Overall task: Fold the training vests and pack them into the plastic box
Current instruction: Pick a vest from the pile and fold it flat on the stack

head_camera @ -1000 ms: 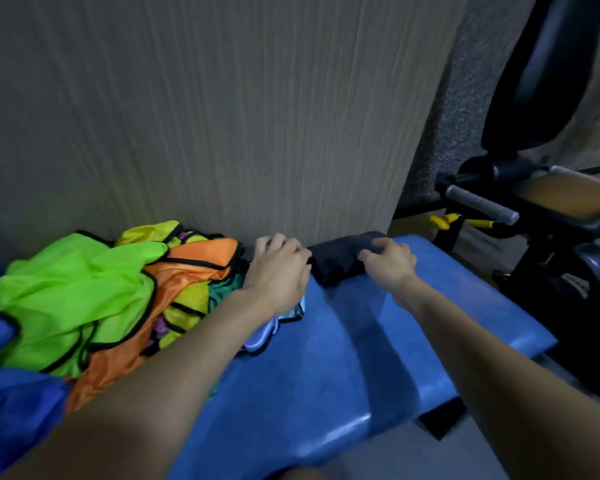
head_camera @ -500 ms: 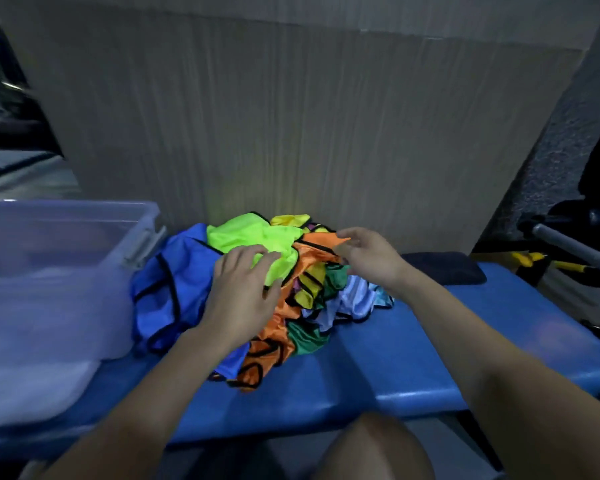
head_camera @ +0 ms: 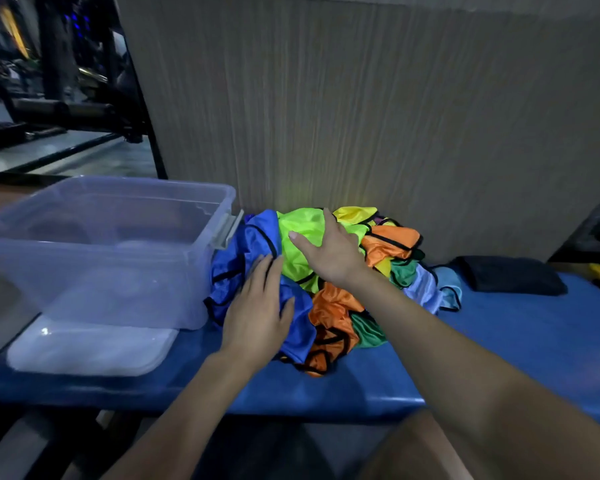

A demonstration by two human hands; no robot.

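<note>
Resting flat, fingers released: left hand [head_camera: 257, 315] on blue vest [head_camera: 257, 237] | right hand [head_camera: 329, 251] on green vest [head_camera: 302, 223] | plastic box [head_camera: 201, 237] beside pile

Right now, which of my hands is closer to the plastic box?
Left. Your left hand rests on the blue vest beside the plastic box. Your right hand lies further right, atop the neon green vest.
</note>
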